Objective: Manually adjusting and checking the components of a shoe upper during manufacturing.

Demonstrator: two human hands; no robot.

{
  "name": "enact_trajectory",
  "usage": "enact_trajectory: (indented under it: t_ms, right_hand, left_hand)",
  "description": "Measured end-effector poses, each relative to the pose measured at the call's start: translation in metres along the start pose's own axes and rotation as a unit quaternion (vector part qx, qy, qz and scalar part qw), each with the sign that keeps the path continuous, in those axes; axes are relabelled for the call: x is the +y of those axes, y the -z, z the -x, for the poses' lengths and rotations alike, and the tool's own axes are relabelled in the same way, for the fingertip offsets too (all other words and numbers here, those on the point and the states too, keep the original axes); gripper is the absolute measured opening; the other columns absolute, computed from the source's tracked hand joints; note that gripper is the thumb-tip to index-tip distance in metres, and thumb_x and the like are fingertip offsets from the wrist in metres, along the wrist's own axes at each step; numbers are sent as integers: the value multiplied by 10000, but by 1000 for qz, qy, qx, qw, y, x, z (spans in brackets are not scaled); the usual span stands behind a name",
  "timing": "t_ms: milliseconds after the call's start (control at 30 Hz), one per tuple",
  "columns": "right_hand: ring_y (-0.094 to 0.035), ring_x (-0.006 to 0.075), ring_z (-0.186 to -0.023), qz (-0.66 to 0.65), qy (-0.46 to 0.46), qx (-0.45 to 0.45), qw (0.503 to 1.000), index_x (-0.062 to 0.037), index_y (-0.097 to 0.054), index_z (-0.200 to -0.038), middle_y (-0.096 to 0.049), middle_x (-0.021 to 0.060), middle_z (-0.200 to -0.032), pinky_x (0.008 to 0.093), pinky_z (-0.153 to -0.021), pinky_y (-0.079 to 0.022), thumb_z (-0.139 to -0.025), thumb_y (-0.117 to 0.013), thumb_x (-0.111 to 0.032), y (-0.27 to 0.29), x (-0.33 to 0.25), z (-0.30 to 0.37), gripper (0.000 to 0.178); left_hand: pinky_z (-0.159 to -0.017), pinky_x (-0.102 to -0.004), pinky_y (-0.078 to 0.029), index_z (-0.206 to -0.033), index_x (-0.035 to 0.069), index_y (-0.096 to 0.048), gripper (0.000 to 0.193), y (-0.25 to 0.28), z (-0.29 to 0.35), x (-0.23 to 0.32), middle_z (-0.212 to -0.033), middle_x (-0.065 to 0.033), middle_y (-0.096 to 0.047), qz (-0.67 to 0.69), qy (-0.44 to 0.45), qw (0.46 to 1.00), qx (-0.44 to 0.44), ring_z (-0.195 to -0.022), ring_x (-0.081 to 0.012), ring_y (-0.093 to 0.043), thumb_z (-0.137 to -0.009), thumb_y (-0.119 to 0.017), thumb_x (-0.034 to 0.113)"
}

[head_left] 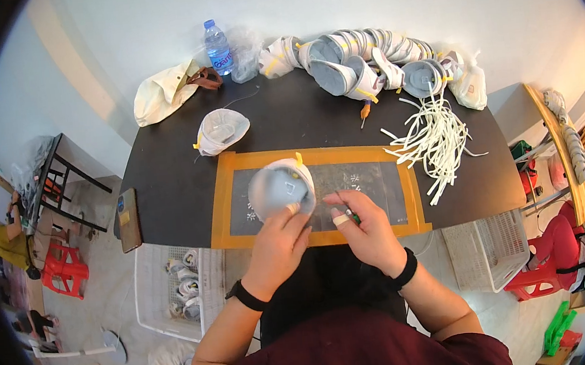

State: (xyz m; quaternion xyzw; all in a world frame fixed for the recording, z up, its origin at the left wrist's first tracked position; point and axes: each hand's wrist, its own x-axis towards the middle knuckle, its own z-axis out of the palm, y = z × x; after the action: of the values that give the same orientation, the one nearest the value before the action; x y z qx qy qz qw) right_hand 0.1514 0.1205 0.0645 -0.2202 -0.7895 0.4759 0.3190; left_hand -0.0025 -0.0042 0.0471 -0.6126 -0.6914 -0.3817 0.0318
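My left hand (281,243) grips the near edge of a round, cap-shaped fabric piece (282,187), grey inside with a paler rim and a yellow tab at its top. Beside it, my right hand (366,232) is closed with index finger and thumb near each other, around a small tool of which a dark, green-marked bit shows; its kind is hidden by the fingers. Tape wraps a finger on each hand. Under both hands lies a clear-topped mat (378,195) framed with orange tape. A second cap-shaped piece (222,131), with a yellow tab, rests behind on the dark table.
Nested cap-shaped pieces (364,45) line the table's back right, with a bundle of white strips (436,137) in front. An orange-handled tool (365,111), a water bottle (218,49), a cream bag (165,92) and a phone (128,219) lie around. White crates (150,295) stand below.
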Motion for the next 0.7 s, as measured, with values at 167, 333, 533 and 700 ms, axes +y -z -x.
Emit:
enact_trajectory:
  t_ms: [167,333,533,700]
  right_hand:
    - [-631,352,-959,68,37,-30,997,-55,-626,-1126,-627,150,-1079,387,-808,-525,-919,-582,-117,-3,18,-6,220]
    - [-659,343,-848,204,42,-56,976,-117,-641,-1113,-619,118,-1037,421,-723,-547,-919,-580,-152,-11,22,0,206]
    - [-651,314,-751,199,73,-68,975,-125,-649,-1136,-610,93,-947,392,-640,-547,-904,-597,-158,-12,11,-2,239]
    - [-655,286,-713,276,111,-128,946,-154,-617,-1206,-594,89,-924,374,-597,-548,-864,-613,-147,-21,6,-14,343]
  left_hand:
    - [-792,-415,-496,-961,11,-650,163,14,-9,-3,-1008,-137,-617,0,-20,999,38,-927,-343,-592,-799,-669,9]
    - [-750,-395,-509,-1021,30,-625,244,23,-45,-9,-1048,-115,-596,-101,-86,991,-28,-891,-316,-600,-782,-628,-22]
    - [-715,-390,-535,-1003,65,-570,240,20,-65,-28,-1046,-78,-564,-159,-43,983,-83,-927,-269,-600,-778,-651,77]
    - [-705,-429,-521,-993,78,-591,291,27,-75,-33,-1016,-104,-602,-184,-66,976,-91,-874,-302,-626,-742,-725,137]
